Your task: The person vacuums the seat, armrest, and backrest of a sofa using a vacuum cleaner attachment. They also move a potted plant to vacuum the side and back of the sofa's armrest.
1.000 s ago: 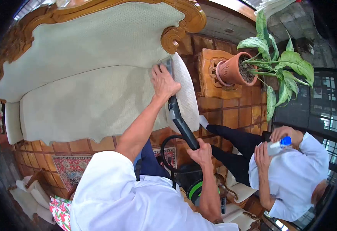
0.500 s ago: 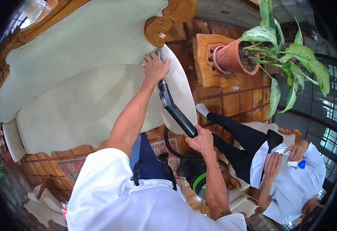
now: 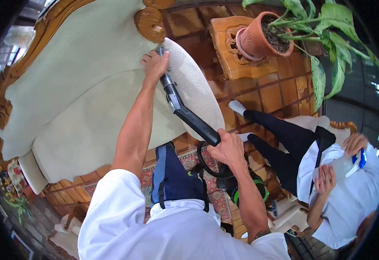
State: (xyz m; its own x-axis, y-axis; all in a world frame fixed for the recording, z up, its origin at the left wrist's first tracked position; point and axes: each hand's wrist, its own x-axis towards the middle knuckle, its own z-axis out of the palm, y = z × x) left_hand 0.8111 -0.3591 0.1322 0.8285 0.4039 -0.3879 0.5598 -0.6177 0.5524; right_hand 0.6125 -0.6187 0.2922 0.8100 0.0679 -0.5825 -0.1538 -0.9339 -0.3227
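My left hand is wrapped around the front end of a vacuum cleaner wand, close to where the seat, backrest and right armrest of a cream sofa meet. Its tip is mostly hidden by my fingers. Farther back, my right hand is closed on the black handle end of the wand. A black hose runs down from there toward the black and green vacuum body, partly hidden behind my right forearm. The padded armrest lies just right of the wand.
A carved wooden side table bears a potted plant beyond the armrest. To the right sits another person holding a spray bottle with a blue top; their legs stretch toward the sofa. A patterned rug covers part of the tiled floor.
The view has tilted and shifted, and both hands keep their hold on the wand near the armrest. The seated person's hands have moved apart, showing more of the spray bottle.
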